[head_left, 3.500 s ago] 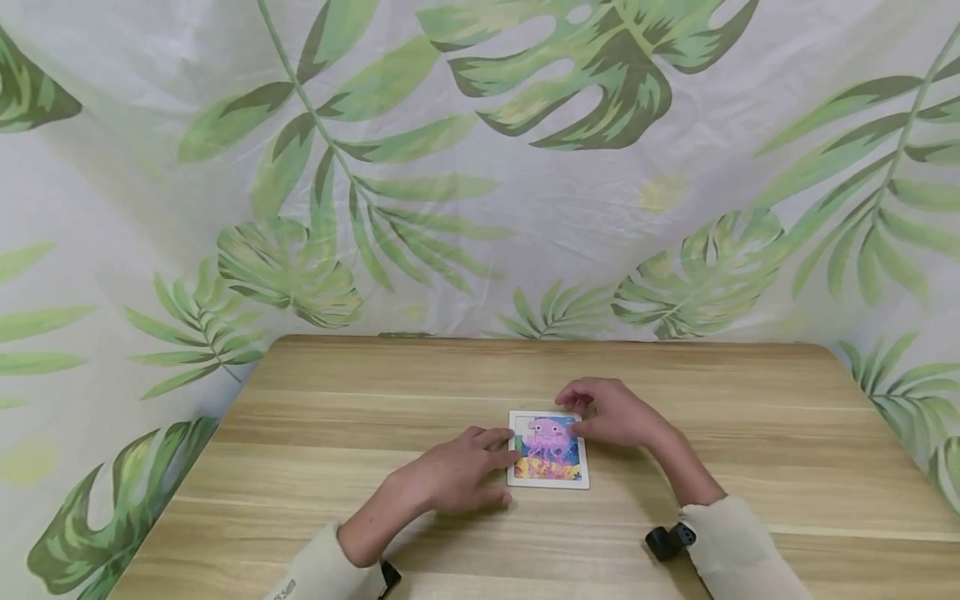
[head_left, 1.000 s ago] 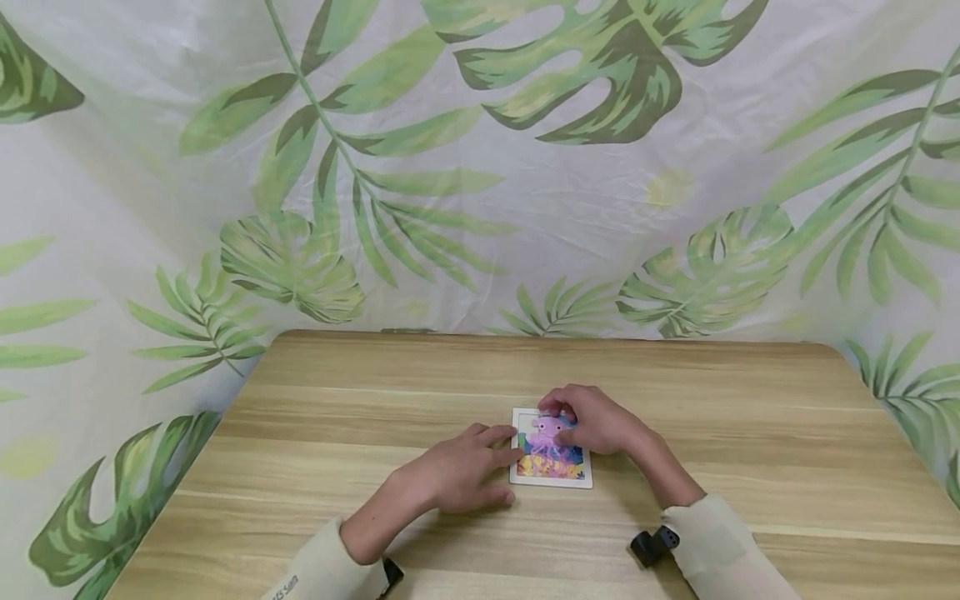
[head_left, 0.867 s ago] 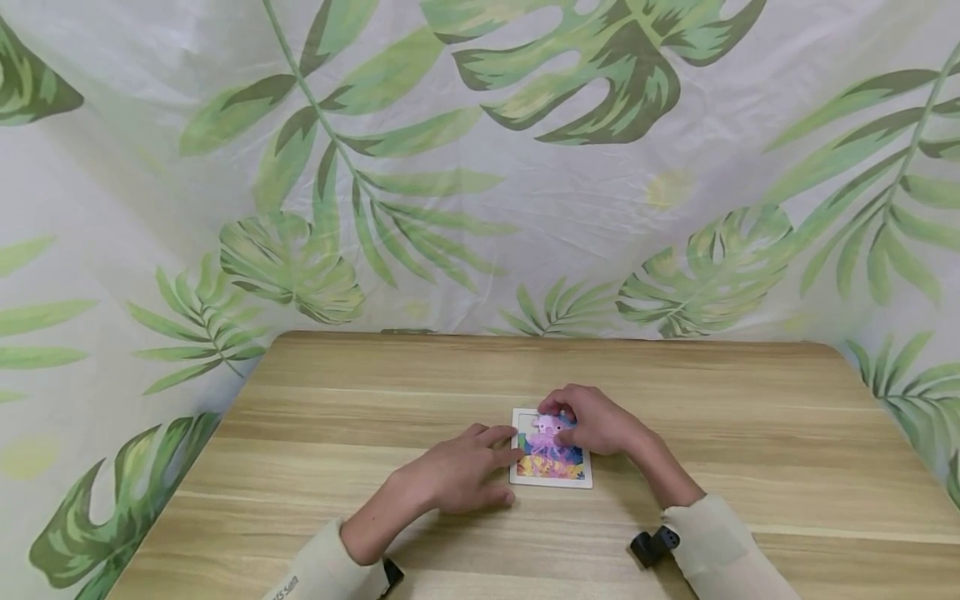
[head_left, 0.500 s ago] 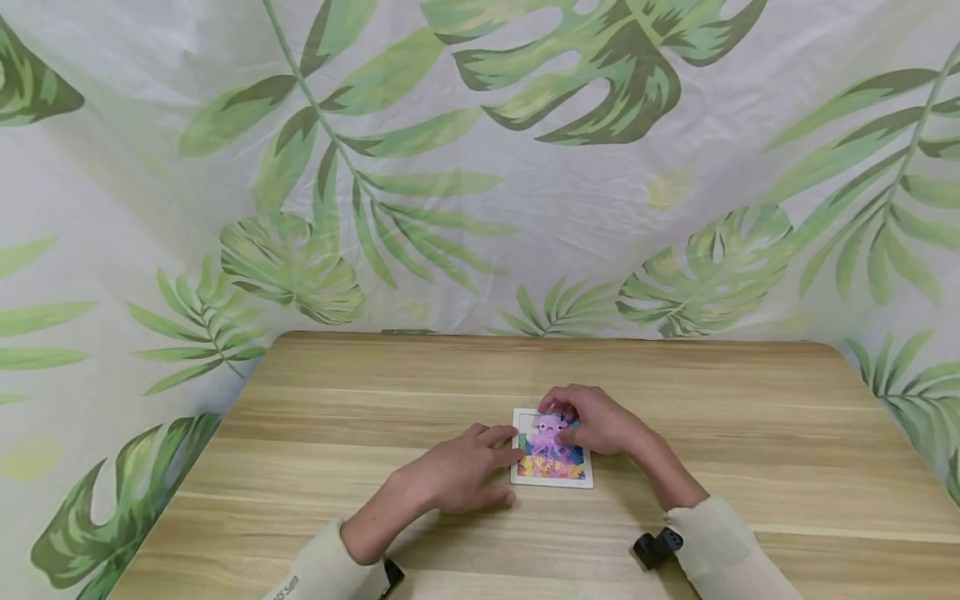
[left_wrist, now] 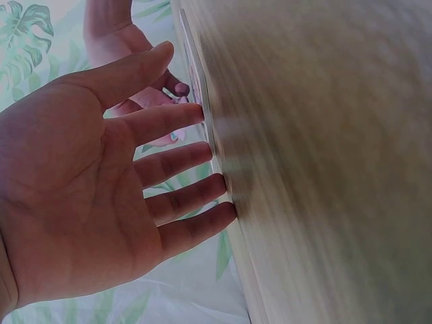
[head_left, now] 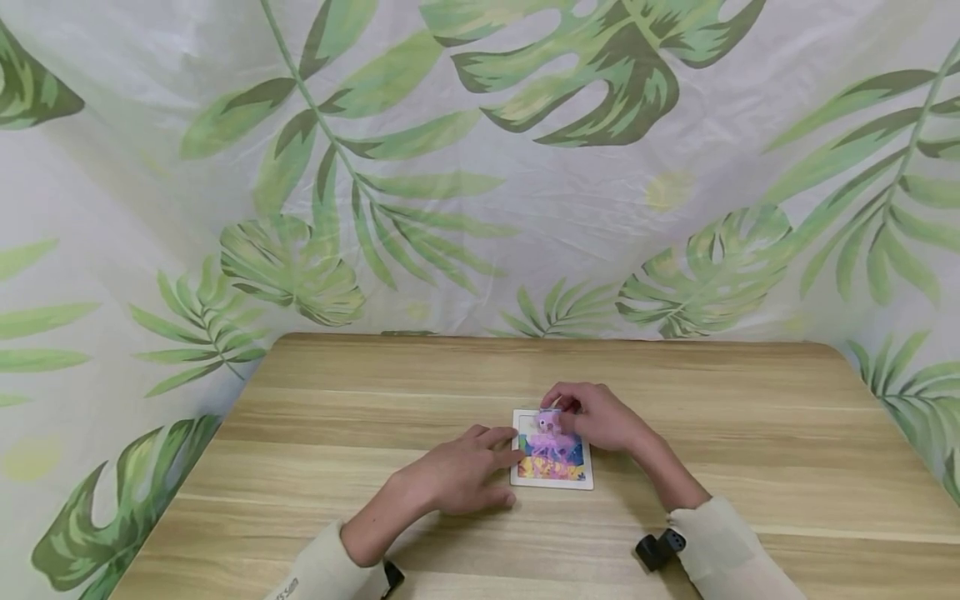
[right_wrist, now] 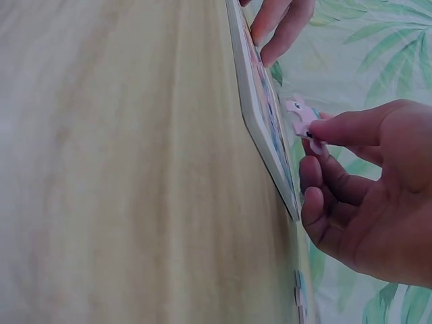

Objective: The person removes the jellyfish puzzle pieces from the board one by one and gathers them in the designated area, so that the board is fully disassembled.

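Note:
A white-framed jigsaw puzzle [head_left: 551,484] with a pink jellyfish picture lies flat on the table. Its upper left part shows pale backing. My right hand [head_left: 598,417] pinches a pink puzzle piece [right_wrist: 302,116] between thumb and fingers. In the right wrist view that piece is raised and tilted above the puzzle's upper side. My left hand [head_left: 467,471] lies with fingers spread at the puzzle's left edge, two fingertips over its frame. The left wrist view shows the left palm and nearly straight fingers [left_wrist: 169,165] touching the frame and tabletop.
The wood-grain table [head_left: 360,392] reaches back to a leaf-patterned cloth [head_left: 450,167]. In the right wrist view, small pieces [right_wrist: 300,290] lie on the table beyond the puzzle, probably more of the jigsaw. A black wrist camera [head_left: 660,550] sits at the right sleeve.
My right hand has come left over the puzzle's top and grasped a pink piece. Within the last half second that piece has lifted and tilted. My left hand stays at the frame.

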`<state>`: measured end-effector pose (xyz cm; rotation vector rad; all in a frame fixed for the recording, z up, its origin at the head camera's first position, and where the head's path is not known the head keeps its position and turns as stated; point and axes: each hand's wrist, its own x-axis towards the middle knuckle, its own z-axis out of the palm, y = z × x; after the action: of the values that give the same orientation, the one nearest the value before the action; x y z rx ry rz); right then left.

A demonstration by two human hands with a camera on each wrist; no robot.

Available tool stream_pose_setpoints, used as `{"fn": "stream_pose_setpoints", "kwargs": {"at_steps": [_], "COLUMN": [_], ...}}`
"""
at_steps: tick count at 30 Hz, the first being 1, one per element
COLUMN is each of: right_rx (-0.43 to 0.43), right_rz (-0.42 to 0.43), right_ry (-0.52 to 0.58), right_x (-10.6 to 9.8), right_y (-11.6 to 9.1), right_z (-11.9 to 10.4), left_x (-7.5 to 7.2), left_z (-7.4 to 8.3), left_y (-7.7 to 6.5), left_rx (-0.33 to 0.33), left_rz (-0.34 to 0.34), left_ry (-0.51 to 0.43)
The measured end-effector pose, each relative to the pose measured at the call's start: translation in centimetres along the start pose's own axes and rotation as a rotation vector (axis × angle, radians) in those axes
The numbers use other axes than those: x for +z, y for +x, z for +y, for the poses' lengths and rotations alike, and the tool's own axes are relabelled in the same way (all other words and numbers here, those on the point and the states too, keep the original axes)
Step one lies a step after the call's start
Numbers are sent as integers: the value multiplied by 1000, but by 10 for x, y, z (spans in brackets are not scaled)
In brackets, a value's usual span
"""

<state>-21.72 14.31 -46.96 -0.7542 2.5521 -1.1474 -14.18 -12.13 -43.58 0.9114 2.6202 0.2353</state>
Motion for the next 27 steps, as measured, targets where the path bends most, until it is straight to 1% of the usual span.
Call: {"fn": "stream_pose_setpoints", "kwargs": {"at_steps": [4,10,16,22,27], "right_rx": [21,70,82,109,122], "right_rz": [28,57,80,77,84], "right_ry": [7,-1,7,80,71], "right_x": [-2,-10,-21,-35,-45], "right_y": [-1,-9,-22,-38,-49], "right_z": [-2,-4,3,13,22], "left_x": [1,1,-1,-1,-1], "left_z": [-1,-2,0,1,1], "left_y": [-1,-2,-3,-4,-3], "left_rx": [-2,-10,-12,-12,-10], "left_rz": [1,-5,-10,-7,-6], "left_ry": [-5,-15,-11,-3,1]}}
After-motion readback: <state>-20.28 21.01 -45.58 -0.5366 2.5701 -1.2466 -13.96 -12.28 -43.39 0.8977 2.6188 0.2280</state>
